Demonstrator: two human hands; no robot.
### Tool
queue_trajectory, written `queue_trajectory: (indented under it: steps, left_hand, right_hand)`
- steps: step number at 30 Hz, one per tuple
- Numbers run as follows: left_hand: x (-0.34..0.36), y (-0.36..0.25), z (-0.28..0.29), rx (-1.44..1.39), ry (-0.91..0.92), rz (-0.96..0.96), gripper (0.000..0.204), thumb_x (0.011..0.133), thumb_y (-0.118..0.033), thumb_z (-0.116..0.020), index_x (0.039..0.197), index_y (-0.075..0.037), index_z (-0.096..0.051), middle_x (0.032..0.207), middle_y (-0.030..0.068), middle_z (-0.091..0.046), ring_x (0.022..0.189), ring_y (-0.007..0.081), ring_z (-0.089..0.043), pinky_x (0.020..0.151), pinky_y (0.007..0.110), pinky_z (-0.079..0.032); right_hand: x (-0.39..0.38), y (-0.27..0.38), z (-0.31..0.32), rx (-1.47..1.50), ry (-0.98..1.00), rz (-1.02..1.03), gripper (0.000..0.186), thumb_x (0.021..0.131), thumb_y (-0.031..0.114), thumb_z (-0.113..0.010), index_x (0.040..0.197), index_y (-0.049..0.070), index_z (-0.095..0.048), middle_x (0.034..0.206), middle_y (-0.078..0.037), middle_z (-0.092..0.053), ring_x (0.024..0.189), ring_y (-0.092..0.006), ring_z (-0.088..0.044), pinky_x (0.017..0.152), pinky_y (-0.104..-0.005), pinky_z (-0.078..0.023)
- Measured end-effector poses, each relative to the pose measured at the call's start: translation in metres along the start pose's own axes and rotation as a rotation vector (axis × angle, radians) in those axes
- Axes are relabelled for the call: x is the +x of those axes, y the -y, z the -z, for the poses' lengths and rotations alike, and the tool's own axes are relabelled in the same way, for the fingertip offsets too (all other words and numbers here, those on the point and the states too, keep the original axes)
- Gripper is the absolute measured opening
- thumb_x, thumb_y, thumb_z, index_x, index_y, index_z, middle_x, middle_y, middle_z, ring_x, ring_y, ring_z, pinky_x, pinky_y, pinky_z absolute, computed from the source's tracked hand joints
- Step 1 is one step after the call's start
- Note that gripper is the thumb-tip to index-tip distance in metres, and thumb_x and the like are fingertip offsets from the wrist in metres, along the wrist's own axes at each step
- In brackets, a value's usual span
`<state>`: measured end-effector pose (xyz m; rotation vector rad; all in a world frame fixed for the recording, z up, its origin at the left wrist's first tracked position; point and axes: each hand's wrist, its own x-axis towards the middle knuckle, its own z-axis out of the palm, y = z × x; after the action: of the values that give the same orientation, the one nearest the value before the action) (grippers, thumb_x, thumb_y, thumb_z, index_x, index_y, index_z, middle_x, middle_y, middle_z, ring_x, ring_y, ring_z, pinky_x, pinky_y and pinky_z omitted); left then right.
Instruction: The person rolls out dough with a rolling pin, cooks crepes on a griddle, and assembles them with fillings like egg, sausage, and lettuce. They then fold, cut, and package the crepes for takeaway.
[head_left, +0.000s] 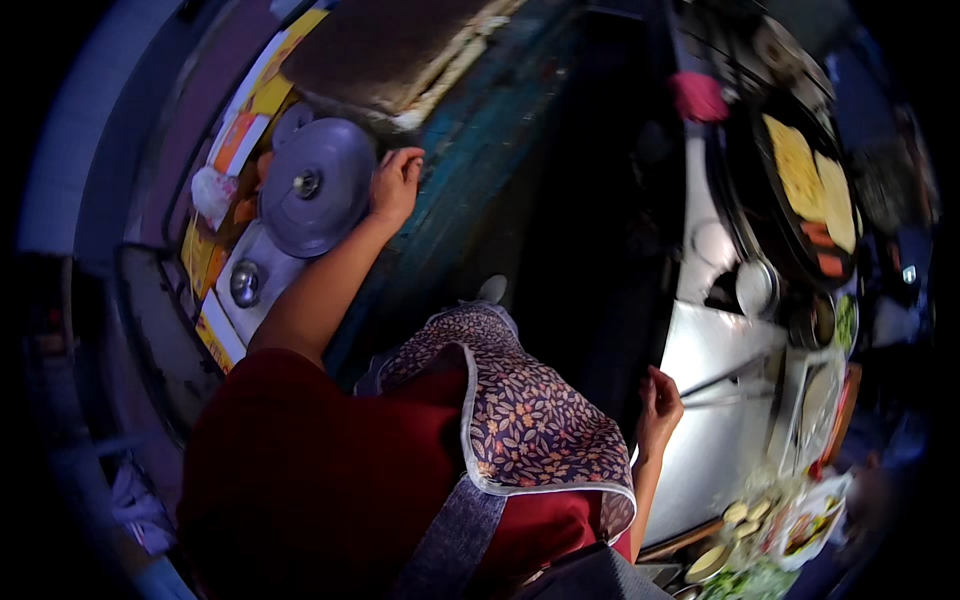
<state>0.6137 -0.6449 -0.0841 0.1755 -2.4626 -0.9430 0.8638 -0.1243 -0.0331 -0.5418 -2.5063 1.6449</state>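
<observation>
The round steel lid [318, 186] sits at ten o'clock, over an orange-and-yellow printed sheet [232, 150]. Your left hand [396, 183] touches its right rim, fingers curled, gripping nothing fully. Your right hand [658, 400], at four o'clock, rests loosely open against the steel surface [715, 350].

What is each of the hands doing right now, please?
Left hand: fingers curled at the edge of the round metal lid; grip cannot be told.
Right hand: open, holding nothing, beside the steel counter.
</observation>
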Motion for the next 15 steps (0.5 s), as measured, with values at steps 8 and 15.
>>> queue_trajectory:
  steps: [8, 15]
  left_hand:
    - [-0.184, -0.052, 0.157, 0.141, -0.347, 0.178, 0.026, 0.093, -0.019, -0.073, 0.116, -0.010, -0.066, 0.107, 0.0105, -0.062, 0.090, 0.0276, -0.065, 0.081, 0.039, -0.052]
    - [-0.288, -0.056, 0.128, 0.084, -0.567, 0.697, 0.044, 0.097, -0.027, -0.071, 0.128, -0.001, -0.053, 0.111, 0.0141, -0.064, 0.093, 0.0250, -0.065, 0.082, 0.035, -0.054]
  right_hand:
    - [0.045, 0.150, -0.094, -0.242, 0.661, 0.767, 0.021, 0.093, -0.001, -0.065, 0.114, 0.002, -0.070, 0.100, -0.012, -0.069, 0.091, -0.0220, -0.070, 0.081, -0.0294, -0.054]
    - [0.176, 0.203, -0.301, -0.373, 0.789, 0.967, 0.043, 0.084, 0.018, -0.077, 0.121, 0.003, -0.060, 0.100, -0.018, -0.068, 0.092, -0.0361, -0.068, 0.082, -0.0444, -0.054]
